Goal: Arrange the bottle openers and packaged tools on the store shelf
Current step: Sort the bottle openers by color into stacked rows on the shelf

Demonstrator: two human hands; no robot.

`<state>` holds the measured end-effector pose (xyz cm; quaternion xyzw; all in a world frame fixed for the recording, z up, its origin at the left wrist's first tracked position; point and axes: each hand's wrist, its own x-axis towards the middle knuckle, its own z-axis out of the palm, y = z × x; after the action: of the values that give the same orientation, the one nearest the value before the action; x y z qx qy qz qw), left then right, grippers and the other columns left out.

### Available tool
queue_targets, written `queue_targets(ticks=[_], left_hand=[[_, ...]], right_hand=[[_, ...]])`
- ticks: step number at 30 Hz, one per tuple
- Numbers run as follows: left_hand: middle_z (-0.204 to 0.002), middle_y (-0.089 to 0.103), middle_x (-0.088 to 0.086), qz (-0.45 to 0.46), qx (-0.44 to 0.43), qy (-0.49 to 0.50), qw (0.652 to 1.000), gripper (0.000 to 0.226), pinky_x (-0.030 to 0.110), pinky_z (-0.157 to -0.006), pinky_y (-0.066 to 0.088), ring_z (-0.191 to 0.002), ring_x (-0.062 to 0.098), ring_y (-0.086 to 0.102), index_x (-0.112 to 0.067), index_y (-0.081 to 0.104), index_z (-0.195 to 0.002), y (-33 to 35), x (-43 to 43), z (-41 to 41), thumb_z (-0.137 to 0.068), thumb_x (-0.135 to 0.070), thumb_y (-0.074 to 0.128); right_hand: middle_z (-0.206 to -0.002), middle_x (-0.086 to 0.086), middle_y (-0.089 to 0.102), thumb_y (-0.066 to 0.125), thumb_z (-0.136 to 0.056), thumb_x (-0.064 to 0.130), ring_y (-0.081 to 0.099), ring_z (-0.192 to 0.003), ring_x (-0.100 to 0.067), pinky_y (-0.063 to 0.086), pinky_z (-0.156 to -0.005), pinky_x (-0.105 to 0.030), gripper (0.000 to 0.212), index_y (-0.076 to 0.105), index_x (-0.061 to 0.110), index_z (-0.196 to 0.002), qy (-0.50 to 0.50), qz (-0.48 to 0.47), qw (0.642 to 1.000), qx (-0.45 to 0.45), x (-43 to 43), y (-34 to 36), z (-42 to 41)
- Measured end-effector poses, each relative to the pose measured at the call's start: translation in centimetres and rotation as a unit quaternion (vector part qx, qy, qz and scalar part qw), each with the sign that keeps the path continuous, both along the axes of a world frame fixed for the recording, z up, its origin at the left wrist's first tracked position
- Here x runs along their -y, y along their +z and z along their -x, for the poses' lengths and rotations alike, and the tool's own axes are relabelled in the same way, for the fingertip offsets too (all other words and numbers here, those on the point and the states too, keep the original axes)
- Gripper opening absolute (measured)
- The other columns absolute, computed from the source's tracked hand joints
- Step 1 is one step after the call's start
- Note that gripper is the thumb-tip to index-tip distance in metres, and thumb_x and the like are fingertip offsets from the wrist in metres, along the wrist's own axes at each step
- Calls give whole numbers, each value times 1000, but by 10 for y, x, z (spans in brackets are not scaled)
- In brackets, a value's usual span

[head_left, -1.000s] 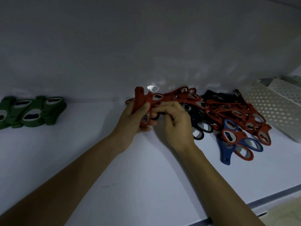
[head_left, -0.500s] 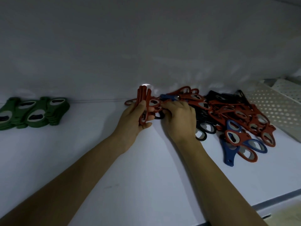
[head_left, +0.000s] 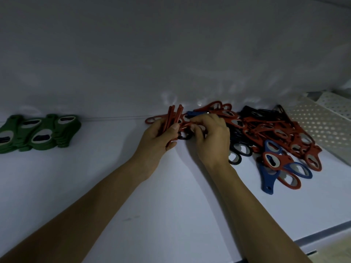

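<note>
Red stack (head_left: 173,118) stands on edge at the shelf (head_left: 95,177) rear, long axis toward the back wall, grasped by the left hand (head_left: 157,137). Right hand (head_left: 210,135) pinches a red opener (head_left: 185,124) beside it. Mixed pile (head_left: 275,133) lies right. Green openers (head_left: 38,133) lie far left, with bare shelf between.

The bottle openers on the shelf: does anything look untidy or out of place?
Yes. The mixed pile of red, blue and black openers at the right lies tangled, whereas the green openers at the left sit in neat overlapping stacks.
</note>
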<state>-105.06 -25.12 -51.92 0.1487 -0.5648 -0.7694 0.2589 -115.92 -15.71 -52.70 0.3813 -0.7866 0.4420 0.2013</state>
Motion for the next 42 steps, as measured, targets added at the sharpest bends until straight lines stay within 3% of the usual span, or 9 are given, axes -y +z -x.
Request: queue_targets(ticks=[6, 13, 17, 23, 26, 30, 33, 37, 42], left_hand=[[-96, 67, -8, -7, -7, 11, 1000, 15, 14, -71, 50, -86, 2, 64, -27, 61, -103, -1, 0, 0, -94, -19, 52], [-98, 72, -9, -119, -61, 16, 991, 23, 23, -77, 53, -95, 8, 67, -24, 59, -113, 1, 3, 4, -101, -22, 39], [-103, 72, 0, -155, -74, -24, 985, 41, 22, -75, 55, -97, 11, 68, -17, 61, -112, 5, 4, 1, -84, -44, 49], [-86, 73, -9, 20, -12, -28, 999, 26, 20, -68, 54, -81, 4, 68, -24, 63, -99, 2, 2, -3, -87, -1, 59], [-86, 71, -10, 108, -13, -30, 994, 34, 14, -68, 50, -83, 0, 66, -21, 62, -102, -1, -1, -4, -85, 8, 58], [-95, 66, -6, 220, 3, -24, 975, 37, 15, -76, 50, -90, -2, 64, -23, 61, -102, -8, -7, -3, -83, 10, 58], [-99, 68, -6, 217, -5, -32, 976, 36, 17, -79, 51, -95, 3, 66, -28, 63, -100, -10, -6, -2, -80, 2, 61], [-93, 64, -13, 304, 25, -10, 952, 24, 9, -78, 48, -91, -6, 61, -34, 60, -92, -15, -8, 5, -79, -13, 60], [-74, 56, -9, 366, 74, 43, 927, 19, 9, -65, 45, -71, -1, 54, -18, 55, -73, -14, -6, 9, -87, -5, 55]], right_hand=[[-92, -3, 60, 59, -86, 13, 58, -82, -21, 51, -72, -47, 17, 72, 15, -96, 31, 17, 999, -16, -1, 1, 1], [-84, -8, 59, 59, -74, 2, 54, -74, -23, 43, -58, -32, 14, 67, 5, -85, 132, -18, 972, -194, 5, 10, -22], [-101, -3, 67, 61, -86, 1, 65, -91, -14, 55, -75, -31, 27, 59, 11, -111, 210, 17, 977, -34, 14, 7, -37], [-105, 5, 62, 63, -88, 22, 61, -98, -4, 53, -82, -25, 28, 53, 20, -114, 142, 167, 951, 219, 6, 19, -35], [-106, 5, 66, 65, -77, 43, 63, -101, -8, 53, -87, -25, 40, 59, 21, -111, 209, 107, 908, 346, 4, 24, -31], [-93, -20, 69, 71, -83, 21, 67, -92, -31, 54, -86, -43, 37, 63, -11, -97, 267, 40, 911, 312, 8, 20, -35], [-98, -6, 73, 66, -88, 12, 68, -96, -17, 54, -90, -33, 14, 72, 7, -99, 274, 70, 913, 295, 8, 19, -35], [-95, 7, 73, 66, -87, 11, 68, -93, -8, 53, -87, -23, 15, 72, 21, -97, 280, 57, 918, 276, 7, 19, -33], [-91, -8, 73, 61, -90, 22, 68, -89, -23, 54, -86, -44, 19, 74, 10, -96, 256, 52, 924, 279, 16, 9, -36]])
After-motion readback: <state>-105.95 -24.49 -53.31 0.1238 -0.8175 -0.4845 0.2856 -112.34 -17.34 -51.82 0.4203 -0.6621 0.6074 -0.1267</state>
